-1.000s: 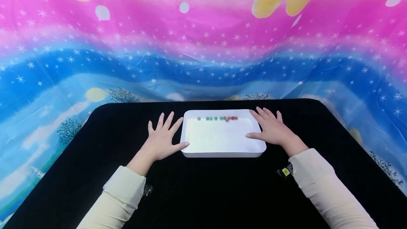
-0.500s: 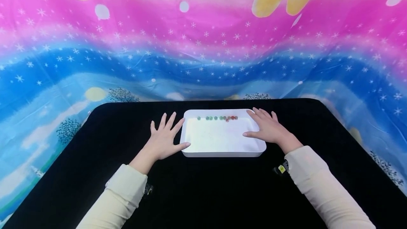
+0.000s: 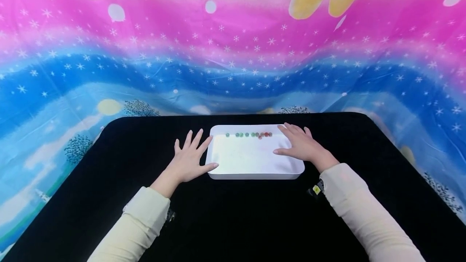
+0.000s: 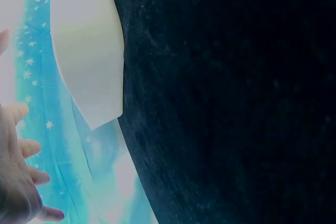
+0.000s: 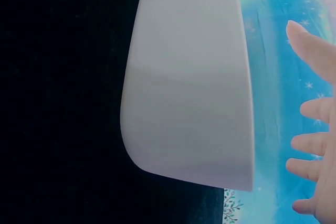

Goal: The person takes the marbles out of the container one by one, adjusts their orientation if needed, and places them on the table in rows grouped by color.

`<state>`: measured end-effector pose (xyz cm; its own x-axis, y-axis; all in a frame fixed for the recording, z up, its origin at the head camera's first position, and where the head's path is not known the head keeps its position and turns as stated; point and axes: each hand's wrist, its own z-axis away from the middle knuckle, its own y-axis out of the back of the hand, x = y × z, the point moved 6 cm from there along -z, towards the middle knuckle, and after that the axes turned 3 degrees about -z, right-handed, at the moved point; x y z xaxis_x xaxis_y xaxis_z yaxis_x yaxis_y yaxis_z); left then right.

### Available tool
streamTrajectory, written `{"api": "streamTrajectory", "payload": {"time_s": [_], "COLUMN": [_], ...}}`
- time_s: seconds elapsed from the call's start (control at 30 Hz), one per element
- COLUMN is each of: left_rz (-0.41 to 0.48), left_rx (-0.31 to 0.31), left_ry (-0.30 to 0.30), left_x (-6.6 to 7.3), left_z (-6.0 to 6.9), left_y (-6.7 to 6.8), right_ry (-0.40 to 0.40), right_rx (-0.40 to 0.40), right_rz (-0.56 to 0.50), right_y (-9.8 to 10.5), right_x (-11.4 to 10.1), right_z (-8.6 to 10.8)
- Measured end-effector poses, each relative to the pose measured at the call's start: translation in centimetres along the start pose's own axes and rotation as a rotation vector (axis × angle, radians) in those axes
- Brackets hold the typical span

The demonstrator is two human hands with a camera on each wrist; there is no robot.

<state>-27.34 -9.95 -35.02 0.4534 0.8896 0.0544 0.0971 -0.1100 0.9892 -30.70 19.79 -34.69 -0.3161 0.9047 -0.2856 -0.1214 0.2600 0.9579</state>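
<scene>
A white rectangular tray (image 3: 251, 176) with raised walls lies toward the back of the black table. Along its far inner side runs a row of small glass marbles, green marbles (image 3: 247, 135) to the left and red marbles (image 3: 266, 134) to the right. My left hand (image 3: 187, 162) hovers by the tray's left end, fingers spread, thumb over the near corner. Over the right end is my right hand (image 3: 303, 144), also spread and holding nothing. Both wrist views show the tray's outer wall (image 4: 89, 51) with the fingers (image 5: 310, 142) apart from it; the marbles are hidden there.
Black cloth (image 3: 233, 221) covers the table, which has rounded far corners. Behind it hangs a pink and blue printed curtain (image 3: 233, 60) with snowflakes and trees, close to the table's back edge.
My right hand has moved left, farther over the tray's right end. My left hand has shifted slightly right. The tray and marbles have stayed in place.
</scene>
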Motion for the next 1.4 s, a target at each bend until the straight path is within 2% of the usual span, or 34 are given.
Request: {"api": "streamTrajectory", "payload": {"time_s": [0.7,0.97,1.17,1.4], "left_rz": [0.014,0.017,0.036,0.017], "left_rx": [-0.031,-0.045,-0.062,-0.071], "left_ry": [-0.015,-0.006,-0.012,-0.022], "left_x": [0.7,0.6,0.4,0.4], "left_z": [-0.9,-1.2,-1.3,-1.5], "left_y": [-1.2,-1.5,-2.1,-2.5], "right_ry": [0.016,0.013,0.017,0.037], "right_rx": [-0.003,-0.031,-0.039,-0.05], "right_rz": [-0.037,-0.101,-0.119,-0.117], "right_y": [-0.7,-1.1,-1.4,-1.8], "right_x": [0.0,0.1,0.0,0.1], "right_z": [-1.2,-1.9,-2.2,-2.4]}}
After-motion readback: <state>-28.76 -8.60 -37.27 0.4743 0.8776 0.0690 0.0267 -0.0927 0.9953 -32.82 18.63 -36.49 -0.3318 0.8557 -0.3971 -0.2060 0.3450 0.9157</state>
